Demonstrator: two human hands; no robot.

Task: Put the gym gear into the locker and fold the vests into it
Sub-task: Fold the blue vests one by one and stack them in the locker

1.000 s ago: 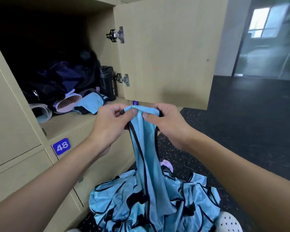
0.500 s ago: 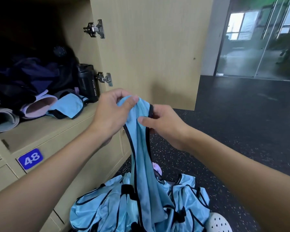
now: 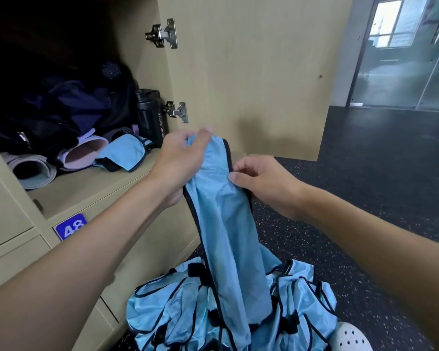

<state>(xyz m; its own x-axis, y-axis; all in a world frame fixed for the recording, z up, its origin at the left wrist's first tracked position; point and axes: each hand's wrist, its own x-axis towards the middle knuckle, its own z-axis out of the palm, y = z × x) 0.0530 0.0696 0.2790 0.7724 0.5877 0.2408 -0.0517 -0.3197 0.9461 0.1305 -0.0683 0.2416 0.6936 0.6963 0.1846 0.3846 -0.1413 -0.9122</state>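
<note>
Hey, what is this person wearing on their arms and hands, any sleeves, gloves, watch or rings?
Nothing is worn on them. The left hand and right hand have no gloves and no rings in view. The left forearm and right forearm are uncovered to the frame's edge: no sleeve, watch or band. The nails that show are short and plain.

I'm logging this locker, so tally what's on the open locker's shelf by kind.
Rolled mats: 2
Folded vest: 1
Bottle: 1
Dark bag: 1
Total: 5
</note>
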